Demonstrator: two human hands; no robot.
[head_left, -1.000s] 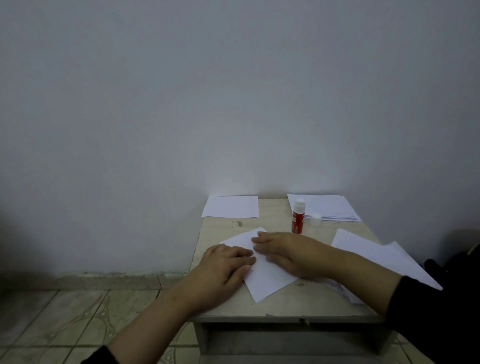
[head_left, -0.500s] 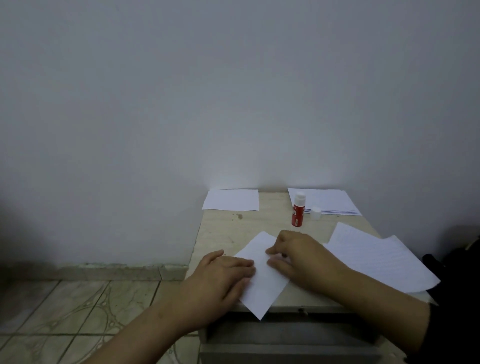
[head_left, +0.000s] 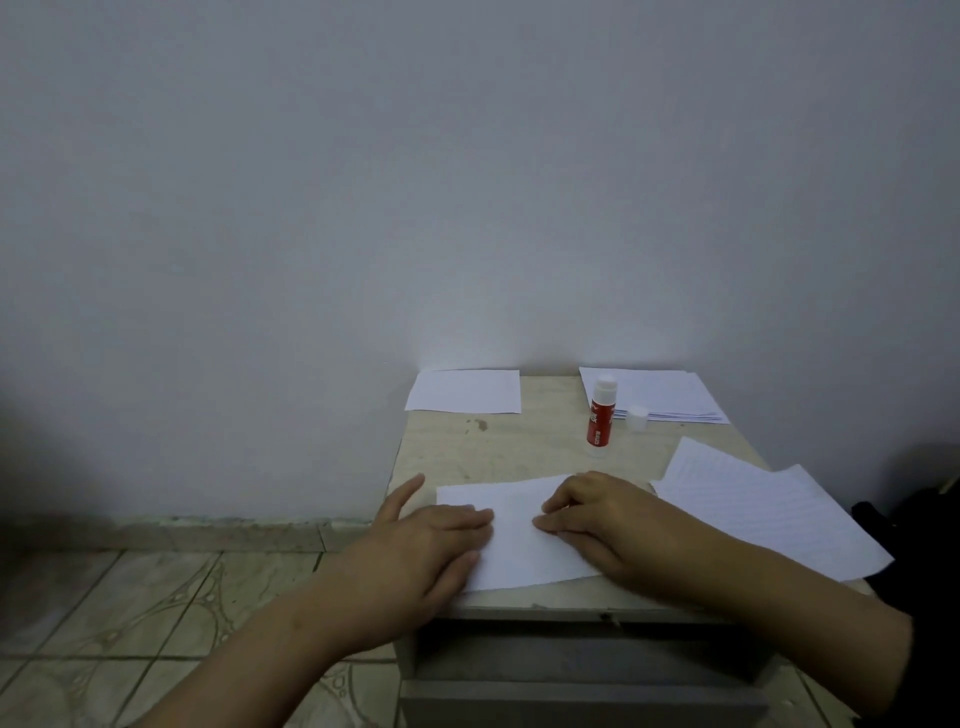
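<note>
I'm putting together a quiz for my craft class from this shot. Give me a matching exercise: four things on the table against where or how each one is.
Things:
1 glue stick
2 white cap
3 nearest sheet
4 single sheet

Places or states:
A pressed under the left hand and right hand
B red, standing upright
C by the paper stack
D far-left corner, by the wall

Pairs: 1-B, 2-C, 3-A, 4-D
</note>
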